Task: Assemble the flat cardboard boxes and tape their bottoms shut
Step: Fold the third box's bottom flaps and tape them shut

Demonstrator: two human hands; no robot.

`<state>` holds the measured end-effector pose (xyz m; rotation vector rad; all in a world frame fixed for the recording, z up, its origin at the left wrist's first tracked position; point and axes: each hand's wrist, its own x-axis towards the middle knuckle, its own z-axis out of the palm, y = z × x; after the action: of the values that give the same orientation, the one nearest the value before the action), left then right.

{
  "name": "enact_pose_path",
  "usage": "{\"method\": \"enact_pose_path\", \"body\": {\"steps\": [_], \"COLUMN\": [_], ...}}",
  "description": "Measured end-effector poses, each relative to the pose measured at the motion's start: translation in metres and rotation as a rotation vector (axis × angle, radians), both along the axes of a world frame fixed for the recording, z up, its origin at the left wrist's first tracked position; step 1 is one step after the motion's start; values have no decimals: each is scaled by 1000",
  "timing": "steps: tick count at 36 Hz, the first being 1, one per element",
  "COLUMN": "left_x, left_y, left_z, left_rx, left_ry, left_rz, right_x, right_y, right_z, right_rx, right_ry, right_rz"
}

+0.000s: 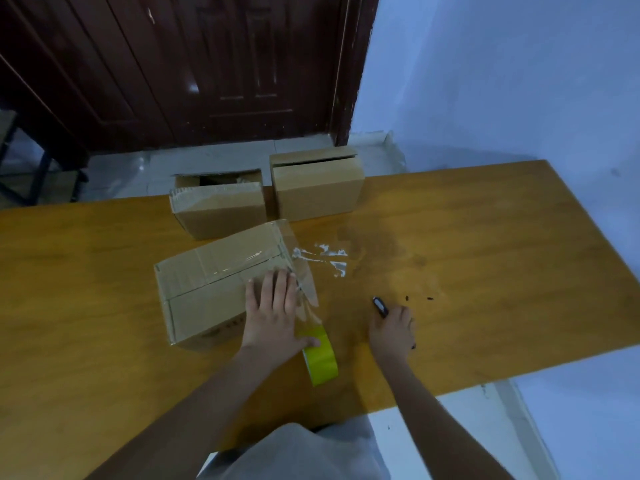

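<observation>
From my head view, my left hand (273, 311) lay flat, fingers straight, pressing the near box (221, 289) down on the table (485, 237). Clear tape (306, 289) ran off its right end to the yellow roll (320, 356) just beside my thumb. My right hand (391, 329) curled round a small dark cutter (380, 307) to the right. Two more boxes (317, 187) stood at the far edge. I judged the cut should come close to the box, with the tape kept taut, then rubbed down.

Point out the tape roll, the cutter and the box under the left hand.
tape roll (322, 362), head view, green outer face.
cutter (380, 307), head view, dark body.
box (204, 271), head view, taped top.
</observation>
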<state>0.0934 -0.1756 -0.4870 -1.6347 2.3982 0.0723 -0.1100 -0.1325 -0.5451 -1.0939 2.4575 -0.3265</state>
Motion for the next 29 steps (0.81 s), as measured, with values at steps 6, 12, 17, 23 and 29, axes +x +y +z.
{"method": "enact_pose_path", "body": {"steps": [6,12,17,23,29], "left_x": [1,2,2,3,3], "left_y": [-1,-1,-2,-1,-2], "left_z": [5,5,6,4,4], "left_rx": [18,22,18,3,19], "left_ry": [-20,9,27,39,41], "left_rz": [10,7,-11,-15,-15], "right_x": [-36,-33,-15,11,24], "right_y": [-3,2,1,10,4], "right_z": [-9,-8,2,-9,-16], "right_rx": [322,236,212,236,244], "right_ry": [111,100,145,71,53], "right_rz": [128,233,400,353,333]}}
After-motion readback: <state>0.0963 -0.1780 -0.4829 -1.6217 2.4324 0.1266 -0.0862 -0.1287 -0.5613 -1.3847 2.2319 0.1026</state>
